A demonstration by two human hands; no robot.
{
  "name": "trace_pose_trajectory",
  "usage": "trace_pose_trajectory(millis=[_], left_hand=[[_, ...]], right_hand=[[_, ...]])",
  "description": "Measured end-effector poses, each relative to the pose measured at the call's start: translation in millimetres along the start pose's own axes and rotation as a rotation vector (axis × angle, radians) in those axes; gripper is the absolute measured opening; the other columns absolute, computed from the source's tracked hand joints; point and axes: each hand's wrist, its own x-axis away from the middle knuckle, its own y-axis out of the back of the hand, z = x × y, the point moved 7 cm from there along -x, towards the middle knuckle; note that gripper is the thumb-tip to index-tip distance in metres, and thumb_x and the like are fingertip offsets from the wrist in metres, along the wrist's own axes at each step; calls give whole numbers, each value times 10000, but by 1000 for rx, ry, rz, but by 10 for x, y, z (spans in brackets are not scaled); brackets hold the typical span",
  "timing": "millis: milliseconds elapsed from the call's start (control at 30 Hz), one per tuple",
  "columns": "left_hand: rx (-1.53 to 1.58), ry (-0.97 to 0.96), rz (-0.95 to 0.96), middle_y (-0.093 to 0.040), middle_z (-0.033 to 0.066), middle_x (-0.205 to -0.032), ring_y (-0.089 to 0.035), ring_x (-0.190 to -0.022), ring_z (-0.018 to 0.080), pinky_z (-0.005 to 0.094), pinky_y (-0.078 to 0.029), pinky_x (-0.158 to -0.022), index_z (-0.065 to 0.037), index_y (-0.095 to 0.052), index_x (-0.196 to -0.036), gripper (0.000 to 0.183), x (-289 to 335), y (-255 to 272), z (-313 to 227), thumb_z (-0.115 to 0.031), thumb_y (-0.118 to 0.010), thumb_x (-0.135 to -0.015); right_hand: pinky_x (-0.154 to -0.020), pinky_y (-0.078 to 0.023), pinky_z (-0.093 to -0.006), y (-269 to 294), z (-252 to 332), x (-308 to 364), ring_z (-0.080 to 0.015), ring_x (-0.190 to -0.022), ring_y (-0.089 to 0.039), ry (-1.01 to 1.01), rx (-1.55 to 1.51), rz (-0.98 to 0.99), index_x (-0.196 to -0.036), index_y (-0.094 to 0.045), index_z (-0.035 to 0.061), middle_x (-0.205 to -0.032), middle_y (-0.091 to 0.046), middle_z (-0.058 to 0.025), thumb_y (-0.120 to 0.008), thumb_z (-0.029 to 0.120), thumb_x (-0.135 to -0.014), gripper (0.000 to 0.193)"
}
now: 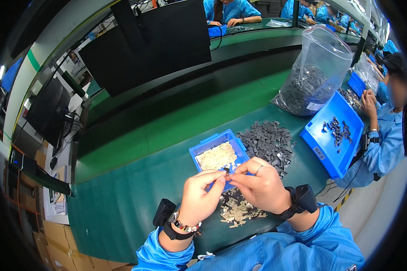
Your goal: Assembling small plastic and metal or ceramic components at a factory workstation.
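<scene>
**Hands part small pieces at green bench, with a heap still to go**

Fingertips of the left hand and right hand pinch one small dark part between them, held just above the near edge of a small blue tray. That tray holds a shallow layer of pale pieces; more pale scraps lie beneath the wrists. Judging by the loose dark heap beside the tray and the well-filled clear bag beyond, most of the work remains.
</scene>
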Motion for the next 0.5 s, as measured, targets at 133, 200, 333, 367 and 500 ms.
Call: trace_pose_trajectory(millis=[133, 200, 333, 367, 500], left_hand=[[51, 54, 68, -706, 124, -939, -663, -858, 166, 273, -525, -777, 68, -708, -975, 143, -8, -44, 36, 1, -605, -900], [14, 45, 146, -704, 119, -924, -662, -852, 165, 274, -523, -775, 60, -711, -961, 134, -12, -103, -12, 6, -608, -895], [-53, 23, 178, -707, 120, -902, -666, -834, 168, 278, -520, -762, 46, -716, -932, 116, 1, -130, -14, 2, -623, -878], [-36, 17, 189, -707, 120, -902, -666, -834, 168, 278, -520, -762, 46, -716, -932, 116, 0, -134, -20, 2, -623, -878], [-79, 0, 231, -711, 128, -847, -677, -774, 188, 292, -526, -724, 41, -720, -903, 111, 19, -183, -38, -5, -628, -863]], right_hand=[[-699, -518, -360, 37, -144, 50, -267, -758, -640, -184, -157, -30, -894, -711, 23, -837, -659, -93, -731, 9, -758, 138], [-692, -521, -356, 69, -207, 73, -283, -788, -656, -253, -216, -29, -892, -704, 11, -842, -670, -122, -713, 0, -782, 110], [-675, -512, -354, -33, -269, 160, -289, -774, -648, -366, -414, 124, -879, -679, 0, -818, -661, -141, -685, 2, -809, 70], [-673, -506, -360, -21, -236, 160, -287, -755, -639, -355, -413, 132, -868, -666, -4, -811, -657, -139, -675, 5, -820, 49], [-694, -502, -358, 54, -293, 302, -282, -761, -636, -449, -395, 136, -850, -656, -4, -808, -649, -139, -663, 10, -831, 24]])
